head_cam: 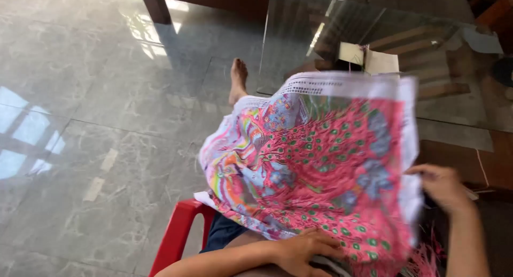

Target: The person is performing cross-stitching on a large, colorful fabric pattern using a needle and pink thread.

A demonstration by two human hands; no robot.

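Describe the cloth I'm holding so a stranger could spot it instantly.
In front of the glass-topped table, above the red plastic chair, both hands spread a white-edged embroidery cloth. Its dense pink stitching dotted with green, peacock-feather-like spots sets it apart from the grey floor.

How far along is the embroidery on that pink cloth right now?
Most of the pink cloth already shows dense colour: pink field, green spots, blue patches. In hand: the left hand steadies the lower edge and the right hand pinches the right edge. Left: the white border stays bare. The blur hides any unstitched gaps.
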